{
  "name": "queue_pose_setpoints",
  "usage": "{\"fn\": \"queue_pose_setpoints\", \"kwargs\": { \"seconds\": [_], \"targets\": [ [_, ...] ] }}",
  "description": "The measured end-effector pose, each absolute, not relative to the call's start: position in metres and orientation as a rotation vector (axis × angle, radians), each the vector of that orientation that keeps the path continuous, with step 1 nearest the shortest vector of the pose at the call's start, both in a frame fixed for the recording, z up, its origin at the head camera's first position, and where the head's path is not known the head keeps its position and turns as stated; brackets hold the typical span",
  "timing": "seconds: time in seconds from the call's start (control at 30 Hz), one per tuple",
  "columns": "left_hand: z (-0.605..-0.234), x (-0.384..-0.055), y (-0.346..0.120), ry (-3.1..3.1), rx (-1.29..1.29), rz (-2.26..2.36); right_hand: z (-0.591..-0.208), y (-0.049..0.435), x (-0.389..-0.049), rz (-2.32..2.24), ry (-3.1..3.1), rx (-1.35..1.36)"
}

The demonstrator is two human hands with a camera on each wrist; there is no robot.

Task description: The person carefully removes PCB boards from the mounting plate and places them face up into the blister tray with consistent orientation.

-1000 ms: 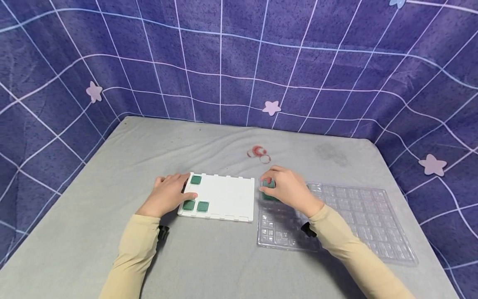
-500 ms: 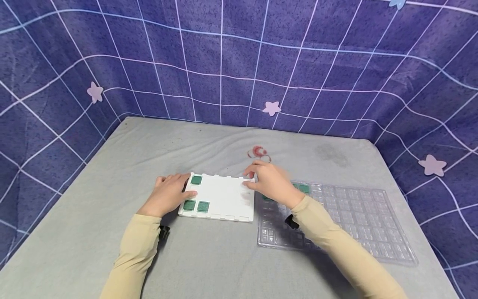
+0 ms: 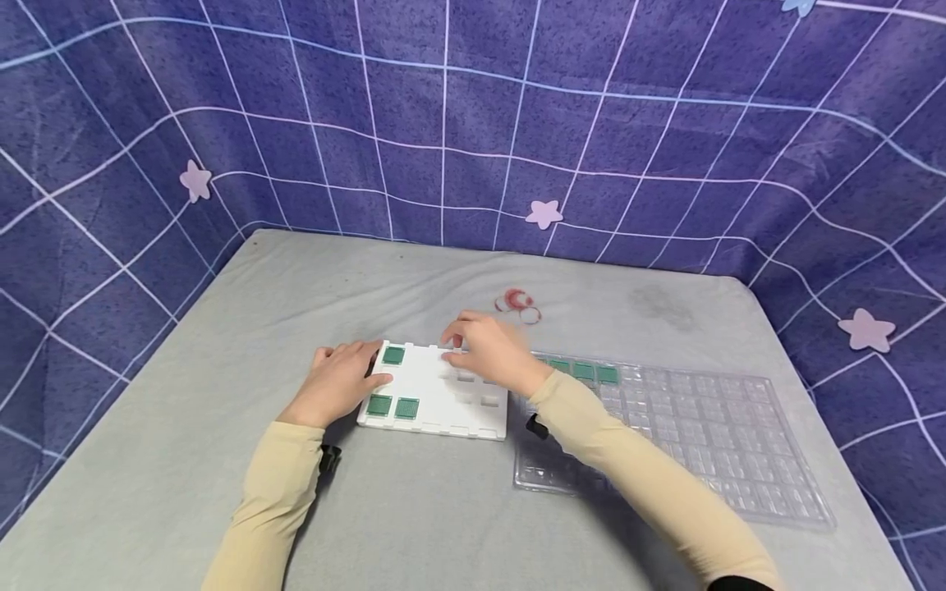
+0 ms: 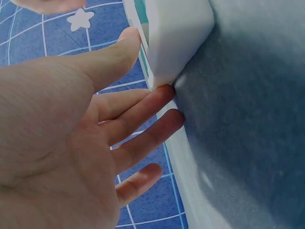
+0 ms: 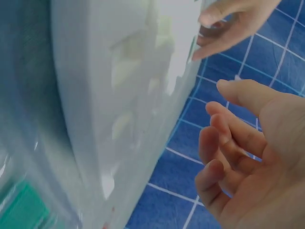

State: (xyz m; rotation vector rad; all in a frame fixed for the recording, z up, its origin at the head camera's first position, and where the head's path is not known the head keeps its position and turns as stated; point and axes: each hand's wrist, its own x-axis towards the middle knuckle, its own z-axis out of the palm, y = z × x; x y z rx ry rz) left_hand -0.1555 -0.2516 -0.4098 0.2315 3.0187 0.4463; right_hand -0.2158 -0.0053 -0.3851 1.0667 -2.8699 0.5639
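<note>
My left hand (image 3: 332, 386) grips the left end of a white tray (image 3: 432, 402), thumb over the rim. Its index and middle fingertips reach the tray's corner in the left wrist view. Three small green circuit boards (image 3: 406, 408) with dot patterns sit at that end. My right hand (image 3: 488, 351) hovers over the tray's back right part, blurred in the head view. Its thumb and index finger (image 5: 238, 126) stand apart, and nothing shows between them. To the right lies a clear plastic tray (image 3: 702, 435) with many pockets. Several green boards (image 3: 584, 372) fill part of its back row.
A grey cloth (image 3: 414, 501) covers the table. Blue curtain (image 3: 473, 123) with a grid pattern encloses the back and sides. Behind the white tray is a red printed mark (image 3: 517, 300) on the cloth. My right forearm (image 3: 650, 476) passes over the clear tray.
My right hand has left the back left corner of the clear tray and moved left over the white tray. Its thumb and index finger are apart now. The left hand keeps its grip.
</note>
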Motion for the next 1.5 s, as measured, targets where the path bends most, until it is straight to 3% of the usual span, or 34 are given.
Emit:
{"fn": "queue_pose_setpoints", "kwargs": {
  "seconds": [0.6,1.5],
  "targets": [
    [-0.408,-0.155,-0.251,3.027,0.234,0.443,-0.399,-0.065,-0.227,0.558,-2.977,0.978],
    [-0.408,-0.154,-0.252,3.031,0.257,0.446,-0.407,-0.087,-0.226,0.444,-3.005,0.970]
  ]
}}
